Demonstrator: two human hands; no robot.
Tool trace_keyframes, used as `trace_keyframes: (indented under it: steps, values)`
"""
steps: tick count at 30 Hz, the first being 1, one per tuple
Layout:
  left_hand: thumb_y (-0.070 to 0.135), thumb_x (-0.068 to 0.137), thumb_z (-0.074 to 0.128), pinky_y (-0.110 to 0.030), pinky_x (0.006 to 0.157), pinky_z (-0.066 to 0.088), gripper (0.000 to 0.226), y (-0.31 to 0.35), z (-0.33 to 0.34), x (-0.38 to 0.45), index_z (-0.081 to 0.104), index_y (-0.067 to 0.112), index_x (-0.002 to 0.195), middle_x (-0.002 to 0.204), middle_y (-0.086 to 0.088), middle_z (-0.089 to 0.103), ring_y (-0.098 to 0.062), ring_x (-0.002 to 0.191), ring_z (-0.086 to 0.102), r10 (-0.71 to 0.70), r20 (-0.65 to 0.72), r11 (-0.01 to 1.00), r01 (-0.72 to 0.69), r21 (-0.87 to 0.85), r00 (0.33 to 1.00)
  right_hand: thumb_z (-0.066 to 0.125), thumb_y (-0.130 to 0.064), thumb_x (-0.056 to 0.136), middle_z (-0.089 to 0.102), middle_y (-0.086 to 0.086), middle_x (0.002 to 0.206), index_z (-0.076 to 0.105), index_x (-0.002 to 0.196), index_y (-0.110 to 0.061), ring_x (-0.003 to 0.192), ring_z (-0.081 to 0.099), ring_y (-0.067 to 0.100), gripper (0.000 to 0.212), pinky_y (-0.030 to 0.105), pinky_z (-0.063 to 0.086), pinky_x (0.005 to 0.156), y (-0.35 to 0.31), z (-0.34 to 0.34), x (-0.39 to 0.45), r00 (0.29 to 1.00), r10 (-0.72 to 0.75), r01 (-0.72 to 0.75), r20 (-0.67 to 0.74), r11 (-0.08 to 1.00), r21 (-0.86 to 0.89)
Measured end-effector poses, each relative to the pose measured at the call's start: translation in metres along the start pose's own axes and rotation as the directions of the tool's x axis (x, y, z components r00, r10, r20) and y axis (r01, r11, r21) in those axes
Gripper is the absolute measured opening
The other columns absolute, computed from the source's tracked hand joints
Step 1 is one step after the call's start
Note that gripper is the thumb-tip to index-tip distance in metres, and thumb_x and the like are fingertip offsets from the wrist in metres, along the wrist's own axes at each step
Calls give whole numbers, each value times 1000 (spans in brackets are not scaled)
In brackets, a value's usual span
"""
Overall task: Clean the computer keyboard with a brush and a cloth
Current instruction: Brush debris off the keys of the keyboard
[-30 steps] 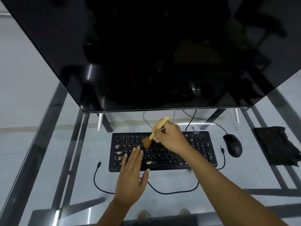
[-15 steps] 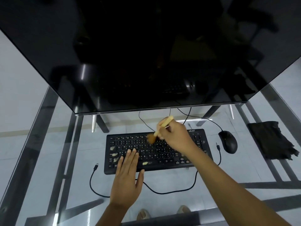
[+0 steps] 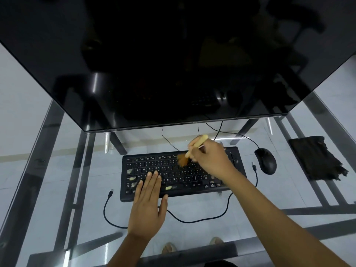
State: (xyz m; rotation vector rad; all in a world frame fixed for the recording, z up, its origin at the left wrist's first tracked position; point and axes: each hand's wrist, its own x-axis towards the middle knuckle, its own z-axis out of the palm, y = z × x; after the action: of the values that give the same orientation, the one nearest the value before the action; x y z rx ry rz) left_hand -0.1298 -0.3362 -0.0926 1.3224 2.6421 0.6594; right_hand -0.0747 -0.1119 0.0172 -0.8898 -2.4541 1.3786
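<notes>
A: Layout? 
B: Black computer keyboard (image 3: 183, 173) sits mid glass-topped bench (image 3: 57, 189), below the big dark monitor (image 3: 173, 60). 
A: Right side? 
B: Black mouse (image 3: 265, 160) just beside it, then the crumpled dark cloth (image 3: 316, 158) further right. 
A: Hands? 
B: Left hand (image 3: 147, 206) flat on the keyboard's front-left. Right hand (image 3: 210, 159) over the back-right, wooden-handled brush (image 3: 189, 152) on the keys.

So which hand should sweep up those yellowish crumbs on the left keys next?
Probably the right hand: it already grips the brush, bristles on the keyboard. The left hand lies flat, steadying it beside the crumbs.
</notes>
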Motion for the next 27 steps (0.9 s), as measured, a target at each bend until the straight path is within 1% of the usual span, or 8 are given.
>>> trace_keyframes:
  steps: [3, 7, 11, 14, 17, 19, 23, 27]
  values:
    - [38, 96, 39, -36, 119, 7, 58, -1, 1, -1, 33, 10, 146, 156, 0, 26, -13, 147, 12, -4, 0, 1000, 4, 2, 1000, 56, -15, 94, 70, -2, 83, 65, 95, -13, 73, 69, 7, 9, 23, 58, 73, -2, 2, -8, 965, 47, -10, 259, 990, -143]
    - [38, 96, 39, -36, 120, 6, 58, 0, 1, 0, 32, 10, 147, 156, 0, 26, -13, 147, 12, -3, -5, 1000, 3, -5, 1000, 56, -13, 94, 67, -7, 82, 64, 94, -13, 75, 66, -2, 8, 14, 54, 74, 8, -3, -11, 990, -31, 22, -134, 997, -68]
    - [39, 96, 38, -38, 119, 8, 58, -2, 1, -2, 33, 10, 146, 156, -1, 26, -14, 147, 12, -3, -10, 1000, 2, -8, 1000, 57, -14, 93, 72, 1, 85, 66, 93, -15, 66, 67, 6, 9, 19, 56, 64, 11, -3, -24, 962, 115, -95, 249, 991, -92]
    - [40, 97, 37, -40, 118, 11, 58, 0, 2, -2, 33, 10, 146, 156, -1, 26, -14, 147, 13, -2, -8, 1000, 2, -19, 1000, 58, -15, 93, 69, -2, 84, 66, 95, -15, 60, 59, 2, 8, 16, 49, 57, 16, -8, -27, 987, -14, -15, -160, 984, -179]
    - [40, 97, 36, -40, 118, 11, 58, -1, 3, -2, 32, 10, 146, 156, -1, 27, -14, 147, 13, -2, -12, 1000, 2, -20, 1000, 57, -15, 93, 72, 0, 81, 65, 90, -16, 70, 69, 14, 8, 31, 60, 68, 14, -16, -27, 989, 140, -141, 42, 990, 14]
    - [40, 97, 36, -40, 118, 11, 59, -2, 3, -3, 32, 10, 147, 156, -1, 26, -14, 147, 13, -8, -12, 1000, 8, -22, 1000, 58, -13, 92, 71, 0, 81, 66, 89, -14, 69, 69, 13, 9, 31, 61, 70, 17, -16, -30, 974, 158, -141, 162, 984, -111]
    - [41, 97, 35, -41, 117, 13, 59, -1, 3, -2, 33, 9, 146, 156, -1, 27, -15, 146, 14, -4, -17, 1000, 3, -28, 1000, 57, -15, 92, 69, -2, 86, 65, 91, -17, 70, 67, 12, 8, 34, 60, 57, 25, -20, -26, 974, 47, -69, -221, 993, -92]
    - [41, 97, 34, -45, 118, 13, 59, 0, 5, -2, 35, 7, 145, 155, -3, 29, -16, 146, 15, 15, -22, 1000, -15, 13, 1000, 57, -15, 93, 71, -3, 81, 65, 91, -17, 67, 69, 14, 8, 34, 60, 65, 21, -16, -26, 993, 105, -97, 55, 986, -132]
